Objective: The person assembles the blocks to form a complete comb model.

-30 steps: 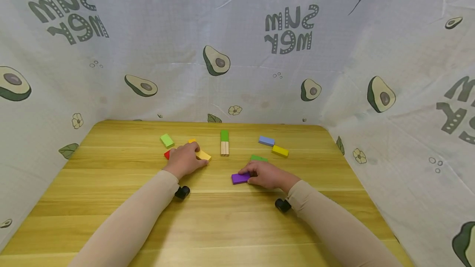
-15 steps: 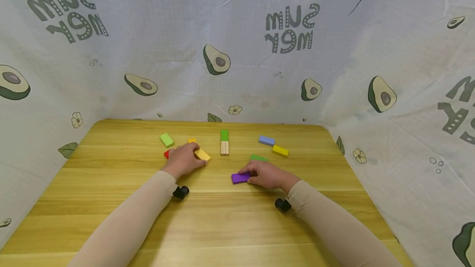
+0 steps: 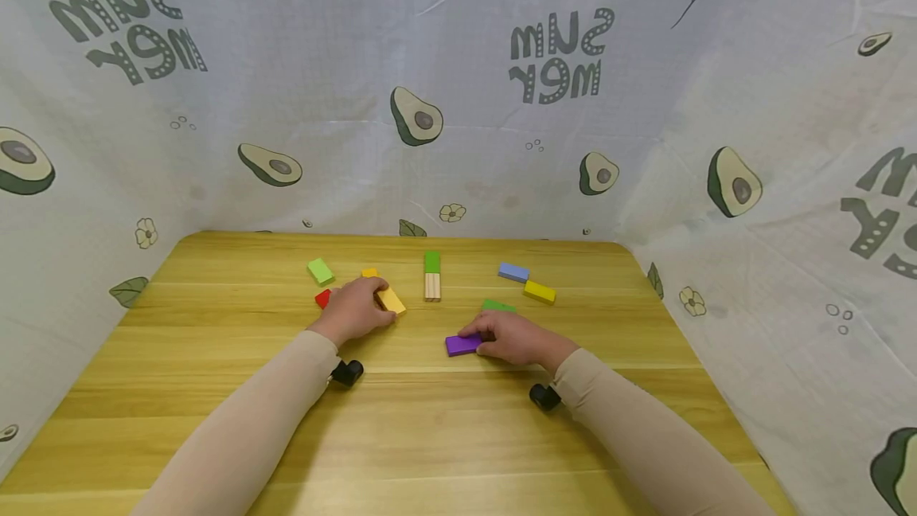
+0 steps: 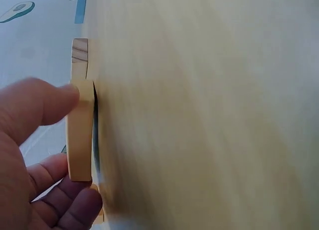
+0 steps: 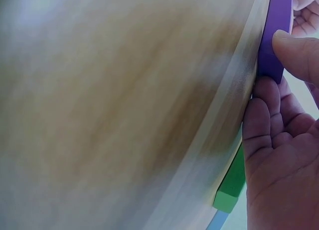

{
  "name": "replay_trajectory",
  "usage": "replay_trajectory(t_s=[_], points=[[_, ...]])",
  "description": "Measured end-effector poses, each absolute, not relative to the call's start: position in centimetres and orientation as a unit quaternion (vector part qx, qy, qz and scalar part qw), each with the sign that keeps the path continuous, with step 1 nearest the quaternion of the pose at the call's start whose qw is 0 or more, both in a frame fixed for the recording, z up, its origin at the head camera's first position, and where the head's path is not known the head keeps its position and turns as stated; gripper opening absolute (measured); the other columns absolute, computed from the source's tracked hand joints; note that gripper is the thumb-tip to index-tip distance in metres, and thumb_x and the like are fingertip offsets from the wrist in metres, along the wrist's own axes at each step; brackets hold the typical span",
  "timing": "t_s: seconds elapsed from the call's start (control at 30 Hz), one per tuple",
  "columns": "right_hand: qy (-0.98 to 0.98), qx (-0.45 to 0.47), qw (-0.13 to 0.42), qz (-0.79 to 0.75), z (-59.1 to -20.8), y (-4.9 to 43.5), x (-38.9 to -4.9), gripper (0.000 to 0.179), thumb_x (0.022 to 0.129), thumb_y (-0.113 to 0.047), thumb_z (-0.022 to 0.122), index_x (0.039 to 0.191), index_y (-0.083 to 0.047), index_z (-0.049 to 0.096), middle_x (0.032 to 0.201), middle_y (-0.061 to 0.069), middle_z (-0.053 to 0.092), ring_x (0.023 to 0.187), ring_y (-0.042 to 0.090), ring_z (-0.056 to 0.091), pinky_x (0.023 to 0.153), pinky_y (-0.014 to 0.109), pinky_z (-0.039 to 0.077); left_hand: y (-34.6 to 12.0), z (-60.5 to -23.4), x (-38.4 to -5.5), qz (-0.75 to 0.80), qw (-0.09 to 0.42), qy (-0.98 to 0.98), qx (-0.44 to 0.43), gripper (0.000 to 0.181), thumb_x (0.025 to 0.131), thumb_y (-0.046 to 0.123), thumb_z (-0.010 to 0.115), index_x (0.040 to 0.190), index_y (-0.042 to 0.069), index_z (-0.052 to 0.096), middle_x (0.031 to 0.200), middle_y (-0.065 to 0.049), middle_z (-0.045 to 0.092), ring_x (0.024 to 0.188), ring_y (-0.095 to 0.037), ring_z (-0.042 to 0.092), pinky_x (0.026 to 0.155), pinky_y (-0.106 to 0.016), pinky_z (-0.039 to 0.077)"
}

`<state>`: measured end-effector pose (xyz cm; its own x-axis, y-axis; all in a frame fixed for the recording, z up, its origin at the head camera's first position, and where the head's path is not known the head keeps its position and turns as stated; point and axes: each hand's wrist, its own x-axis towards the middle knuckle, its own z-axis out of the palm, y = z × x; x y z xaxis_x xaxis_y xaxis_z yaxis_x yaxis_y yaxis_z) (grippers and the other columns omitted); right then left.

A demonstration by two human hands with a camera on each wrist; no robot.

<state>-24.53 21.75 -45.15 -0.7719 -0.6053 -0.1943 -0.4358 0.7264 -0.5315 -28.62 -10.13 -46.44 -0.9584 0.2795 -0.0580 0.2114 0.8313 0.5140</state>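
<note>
My left hand pinches a pale orange wooden block. In the left wrist view the thumb presses one side of this block, the fingers curl by its lower end, and a narrow dark gap shows along its edge facing the table. Right of centre, my right hand grips one end of a purple block low over the tabletop. The right wrist view has the thumb on the purple block and fingertips under its near end. A green block lies just behind the right hand, partly hidden.
Near the left hand lie a red block, a lime block and an orange block. A dark green block and a plain wood block form a line at centre. Blue and yellow blocks are back right.
The pale orange block has turned a little, its near end coming toward me. My left hand has shifted slightly left and nearer, showing more of the red block. The right hand stays put.
</note>
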Motion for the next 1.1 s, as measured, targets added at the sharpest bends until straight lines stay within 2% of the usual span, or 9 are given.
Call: replay_trajectory(t_s=[0.2, 0.57, 0.87, 1.1], points=[[0.913, -0.287, 0.179, -0.230, -45.1, 21.8, -24.5, 0.034, 0.100, -0.010, 0.071, 0.134, -0.016, 0.073, 0.128, 0.002, 0.069, 0.108, 0.012, 0.059, 0.096, 0.033, 0.051, -9.5, -46.0, -28.4, 0.284, 0.081, 0.942, 0.159, 0.065, 0.091, 0.032, 0.079, 0.145, 0.001, 0.058, 0.145, -0.015, 0.063, 0.127, -0.032, 0.061, 0.111, -0.050, 0.050], [0.915, -0.285, 0.178, -0.222, -45.2, 21.6, -24.5, 0.035, 0.101, -0.010, 0.070, 0.135, -0.016, 0.072, 0.130, 0.003, 0.069, 0.116, 0.017, 0.062, 0.103, 0.040, 0.052, -8.1, -46.0, -28.4, 0.323, 0.105, 0.916, 0.214, 0.061, 0.090, 0.022, 0.080, 0.144, 0.003, 0.059, 0.141, -0.012, 0.062, 0.122, -0.026, 0.058, 0.115, -0.046, 0.047], [0.916, -0.283, 0.177, -0.225, -45.3, 21.7, -24.4, 0.035, 0.100, -0.010, 0.071, 0.135, -0.017, 0.073, 0.128, 0.002, 0.068, 0.113, 0.014, 0.061, 0.099, 0.035, 0.052, -6.7, -46.1, -28.4, 0.317, 0.117, 0.910, 0.241, 0.058, 0.090, 0.020, 0.080, 0.143, 0.004, 0.061, 0.133, -0.010, 0.066, 0.119, -0.023, 0.060, 0.114, -0.044, 0.048], [0.915, -0.278, 0.182, -0.228, -45.2, 21.9, -24.1, 0.034, 0.101, -0.009, 0.070, 0.134, -0.018, 0.073, 0.131, 0.003, 0.068, 0.117, 0.018, 0.062, 0.103, 0.040, 0.053, -6.3, -46.2, -28.2, 0.310, 0.129, 0.911, 0.239, 0.055, 0.091, 0.021, 0.081, 0.140, 0.007, 0.063, 0.133, -0.008, 0.067, 0.120, -0.022, 0.060, 0.115, -0.043, 0.048]])
